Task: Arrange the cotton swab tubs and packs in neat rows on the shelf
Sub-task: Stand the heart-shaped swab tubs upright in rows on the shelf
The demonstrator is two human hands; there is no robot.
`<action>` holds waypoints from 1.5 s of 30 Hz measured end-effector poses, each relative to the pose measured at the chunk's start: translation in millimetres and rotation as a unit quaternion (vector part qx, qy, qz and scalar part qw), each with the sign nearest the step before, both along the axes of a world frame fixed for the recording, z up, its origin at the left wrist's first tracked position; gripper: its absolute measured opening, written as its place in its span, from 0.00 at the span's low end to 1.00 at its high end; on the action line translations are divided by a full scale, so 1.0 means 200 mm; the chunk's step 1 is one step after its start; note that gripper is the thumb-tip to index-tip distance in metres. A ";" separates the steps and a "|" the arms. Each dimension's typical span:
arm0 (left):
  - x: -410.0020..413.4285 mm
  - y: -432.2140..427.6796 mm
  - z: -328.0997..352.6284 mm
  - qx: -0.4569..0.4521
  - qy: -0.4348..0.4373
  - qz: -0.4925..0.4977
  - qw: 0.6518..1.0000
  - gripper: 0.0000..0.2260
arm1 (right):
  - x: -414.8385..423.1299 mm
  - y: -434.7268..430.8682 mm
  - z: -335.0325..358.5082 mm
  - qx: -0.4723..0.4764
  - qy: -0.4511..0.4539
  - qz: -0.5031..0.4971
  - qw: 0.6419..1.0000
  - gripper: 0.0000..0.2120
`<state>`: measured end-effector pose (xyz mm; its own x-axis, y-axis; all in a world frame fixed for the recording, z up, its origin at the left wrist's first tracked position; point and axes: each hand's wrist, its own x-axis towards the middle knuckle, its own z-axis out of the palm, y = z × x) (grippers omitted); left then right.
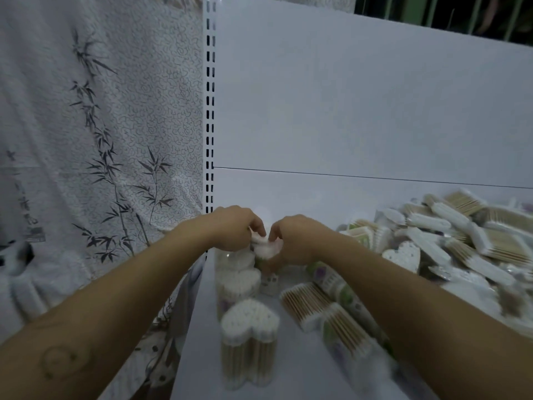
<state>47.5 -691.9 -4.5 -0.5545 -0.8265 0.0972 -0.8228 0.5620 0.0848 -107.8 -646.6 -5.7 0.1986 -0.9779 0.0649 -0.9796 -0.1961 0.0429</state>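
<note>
- My left grip (235,228) and right grip (298,239) both pinch the top of one heart-shaped tub (264,247).
- It's at the far end of the shelf's (294,370) left row, behind nearer tubs (249,319) (loose packs (461,249) heaped right).

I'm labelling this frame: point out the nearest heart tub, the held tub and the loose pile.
Nearest heart tub (249,317): head view, swab-tip top.
Held tub (266,248): head view, its white top.
Loose pile (473,246): head view, a middle pack.

tubs (248,321) in a row along shelf (291,368) left edge — loose packs (461,241) heaped at right
</note>
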 end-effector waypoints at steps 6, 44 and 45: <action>0.03 0.07 0.05 -0.011 0.058 -0.053 0.997 0.12 | -0.09 0.03 0.04 0.009 0.020 0.025 0.999 0.33; -0.13 0.08 0.01 -0.074 -0.087 -0.025 0.993 0.20 | -0.15 -0.19 -0.07 0.009 0.230 -0.033 0.973 0.17; -0.13 0.08 0.02 -0.074 -0.082 -0.026 0.994 0.20 | -0.15 -0.17 -0.03 0.003 0.218 -0.027 0.976 0.19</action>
<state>22.4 -676.8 -1.3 -0.6151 -0.7794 0.1196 -0.7878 0.6010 -0.1351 -137.1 -680.8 -11.7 0.1544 -0.9878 -0.0205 -0.8774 -0.1466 0.4568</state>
